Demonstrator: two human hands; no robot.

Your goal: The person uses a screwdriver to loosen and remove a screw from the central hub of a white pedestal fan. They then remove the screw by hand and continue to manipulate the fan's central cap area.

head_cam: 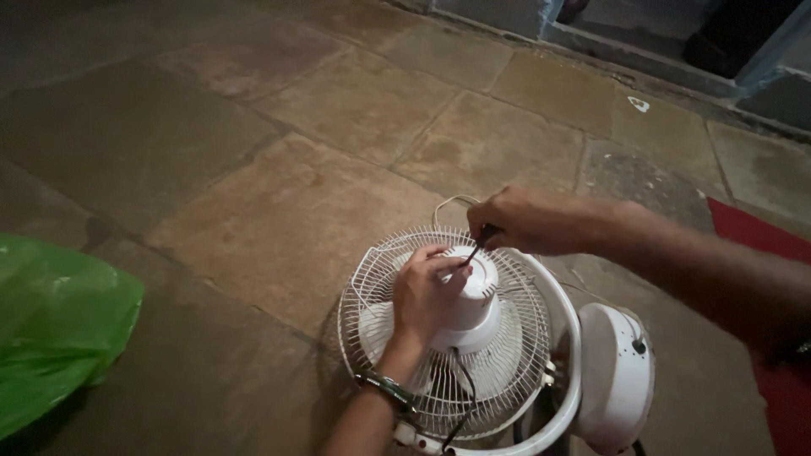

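A: Head view: your left hand (pixel 425 291) clasps the white motor housing (pixel 473 295) of the fan (pixel 456 338), lower centre. Your right hand (pixel 528 221) pinches a thin dark tool (pixel 479 247) onto its top.

B: How far along?

A: The wire grille (pixel 372 287) is on and the housing in place; you look to be early. No labels show; a green plastic bag (pixel 59 325) lies at lower left.
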